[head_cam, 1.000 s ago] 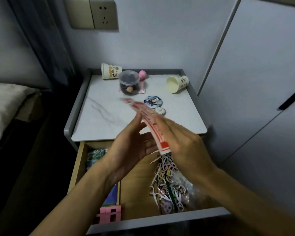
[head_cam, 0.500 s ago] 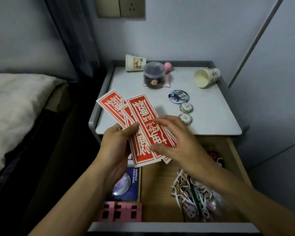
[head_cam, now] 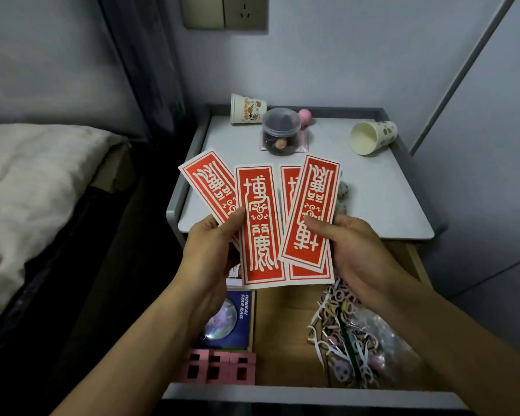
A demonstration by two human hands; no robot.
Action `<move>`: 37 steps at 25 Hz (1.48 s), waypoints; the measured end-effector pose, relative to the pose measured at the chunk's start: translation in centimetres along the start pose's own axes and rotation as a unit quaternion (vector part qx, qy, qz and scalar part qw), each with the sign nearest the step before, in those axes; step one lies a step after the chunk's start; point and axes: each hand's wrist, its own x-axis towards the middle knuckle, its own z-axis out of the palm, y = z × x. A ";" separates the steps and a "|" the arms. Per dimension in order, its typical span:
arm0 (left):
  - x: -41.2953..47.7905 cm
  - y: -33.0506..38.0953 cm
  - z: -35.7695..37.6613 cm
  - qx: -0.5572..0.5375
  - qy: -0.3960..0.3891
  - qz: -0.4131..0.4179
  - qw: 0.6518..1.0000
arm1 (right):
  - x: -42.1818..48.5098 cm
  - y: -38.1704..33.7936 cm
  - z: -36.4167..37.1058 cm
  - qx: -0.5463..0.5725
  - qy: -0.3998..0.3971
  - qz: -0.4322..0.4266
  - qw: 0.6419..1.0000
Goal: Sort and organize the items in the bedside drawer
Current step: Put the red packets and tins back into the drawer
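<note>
Several red cards with cream lettering are fanned out above the open drawer. My left hand pinches the left cards with its thumb on top. My right hand grips the rightmost card, thumb on its face. Inside the drawer lie a dark blue booklet at the left, pink blocks at the front left, and a clear bag of floss picks at the right. The cards hide the drawer's back part.
On the bedside table top stand a lidded clear jar, an upright paper cup, a tipped paper cup, a pink ball and a patterned badge. A bed lies left, a cabinet door right.
The cards went from a bunched stack to a wide fan. My right hand has drawn one card off to the right, and the view has shifted left and closer.
</note>
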 end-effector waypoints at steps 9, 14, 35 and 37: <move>-0.2 -0.5 1.1 0.005 -0.032 0.002 0.999 | -0.3 0.8 0.9 0.019 -0.043 -0.005 0.999; 0.7 0.2 -0.2 0.040 -0.014 0.043 0.998 | -0.6 0.1 -0.1 -0.035 -0.028 -0.030 0.999; -0.5 0.4 0.2 0.188 -0.125 0.017 0.974 | -0.8 0.8 -0.2 -0.046 -0.005 0.002 0.999; -0.6 0.1 0.4 0.195 -0.128 0.022 0.972 | -0.9 1.1 0.3 -0.054 0.001 -0.004 0.999</move>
